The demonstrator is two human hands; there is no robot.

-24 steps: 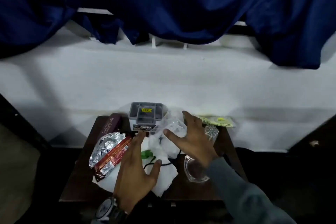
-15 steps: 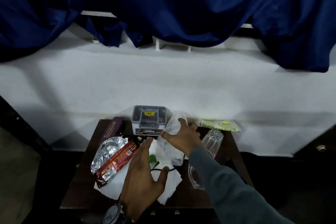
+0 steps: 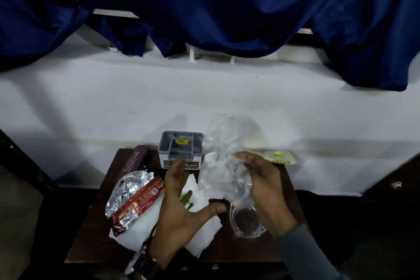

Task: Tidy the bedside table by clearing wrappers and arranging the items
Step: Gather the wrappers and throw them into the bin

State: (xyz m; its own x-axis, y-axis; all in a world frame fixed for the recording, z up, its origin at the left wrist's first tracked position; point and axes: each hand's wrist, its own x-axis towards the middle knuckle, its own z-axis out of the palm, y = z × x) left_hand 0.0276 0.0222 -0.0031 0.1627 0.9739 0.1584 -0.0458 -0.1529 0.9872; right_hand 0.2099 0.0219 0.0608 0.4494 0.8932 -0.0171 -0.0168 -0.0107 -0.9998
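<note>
Hard to read: the clear plastic bag (image 3: pixel 223 166) is motion-blurred and see-through, its edges lost against the white wall; a small green item (image 3: pixel 185 198) and a black cord are mostly covered by the left grip (image 3: pixel 179 207); the wristwatch (image 3: pixel 143 263) is cut off at the bottom edge; the glass dish (image 3: pixel 245 223) is partly behind the right grip (image 3: pixel 266 191). Count, on one dark worktop (image 3: pixel 95 234): one grey box (image 3: pixel 180 150) at the back; one maroon case (image 3: pixel 134 160) just left of the box; one red-and-silver foil wrapper (image 3: pixel 134 193) in front and left of the box, lying on white paper (image 3: pixel 138 229); one glass dish in front and right of the box; one yellow-green sachet (image 3: pixel 277 157) right of the box, overhanging the back edge. Right grip: thumb and curled fingers grasp the plastic bag, raised just right of the box. Left grip: released, fingers spread, in front of the box over the white paper; contact cannot be told. The bag sits between the two grips, beside the left thumb.
</note>
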